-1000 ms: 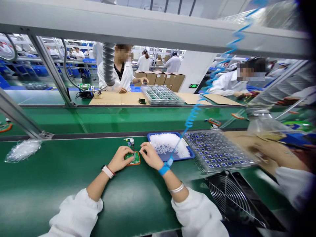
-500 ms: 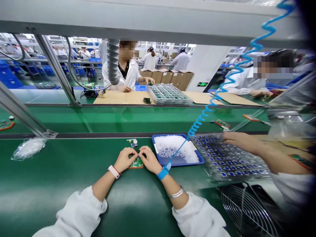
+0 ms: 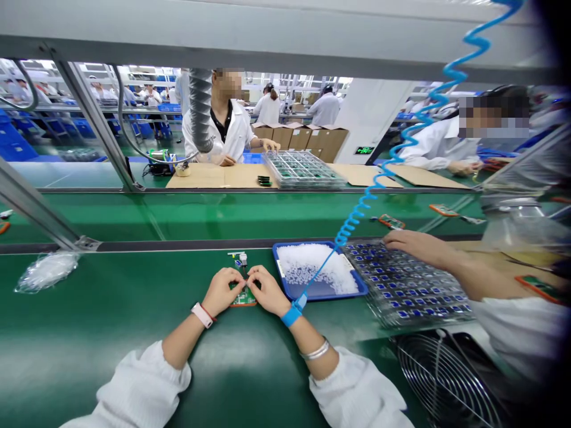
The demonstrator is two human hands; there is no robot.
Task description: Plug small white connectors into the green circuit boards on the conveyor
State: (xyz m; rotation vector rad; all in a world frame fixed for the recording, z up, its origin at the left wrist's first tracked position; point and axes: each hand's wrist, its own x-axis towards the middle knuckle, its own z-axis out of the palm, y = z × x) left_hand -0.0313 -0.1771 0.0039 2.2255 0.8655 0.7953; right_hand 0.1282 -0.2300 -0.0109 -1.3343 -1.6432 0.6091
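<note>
A small green circuit board (image 3: 243, 299) with an orange edge lies on the green bench, partly covered by my fingers. My left hand (image 3: 223, 290) is closed in a pinch over its left side. From the right, my right hand (image 3: 266, 289), with a blue wrist strap (image 3: 292, 313), pinches at the same spot, its fingertips nearly meeting the left ones. Whatever sits between the fingertips is too small to make out. Just beyond the fingers, a white connector (image 3: 243, 258) on dark wires lies at the board's far end.
Right of my hands stands a blue tray (image 3: 285, 285) of small white pieces. Beside it, a co-worker's hand (image 3: 414, 244) reaches over a clear tray (image 3: 419, 318) of blue-marked parts. A fan (image 3: 439, 374) sits nearer. A coiled blue cord (image 3: 352, 226) hangs across; crumpled plastic (image 3: 47, 270) lies left.
The whole view has shifted slightly. My hands keep pinching over the board with little movement. The co-worker's hand at right has moved left across the clear tray, and boards on the far belt have shifted left.
</note>
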